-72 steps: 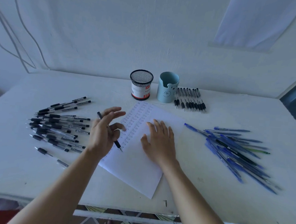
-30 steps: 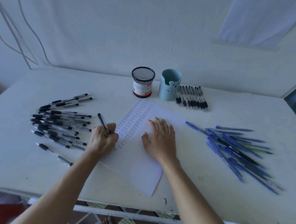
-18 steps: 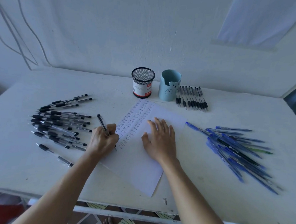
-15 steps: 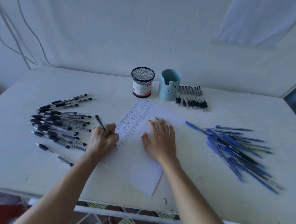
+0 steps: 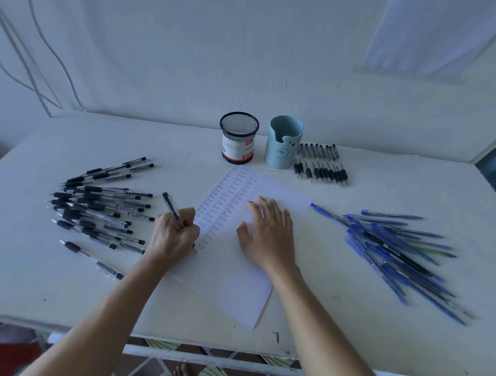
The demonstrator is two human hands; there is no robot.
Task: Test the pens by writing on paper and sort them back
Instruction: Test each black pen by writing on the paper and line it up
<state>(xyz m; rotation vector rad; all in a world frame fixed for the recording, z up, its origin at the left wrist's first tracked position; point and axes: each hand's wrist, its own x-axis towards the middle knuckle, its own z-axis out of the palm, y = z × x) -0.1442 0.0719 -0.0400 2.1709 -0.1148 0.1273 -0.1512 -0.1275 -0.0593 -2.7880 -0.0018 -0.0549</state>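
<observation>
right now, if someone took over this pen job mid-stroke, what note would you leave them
Left hand grips a black pen, tip on the paper; right hand lies flat on the sheet.
Black pens pile lies left of it, blue pens pile right, a neat row of black pens beside the blue cup; mesh cup next to that.
Done: columns of "test" written.
Left: no pens stick out of either cup; which piles are tested, cannot tell.

home room | white table (image 5: 377, 326) | bare wall (image 5: 191, 53) | patterned floor tiles (image 5: 218, 373)
</observation>
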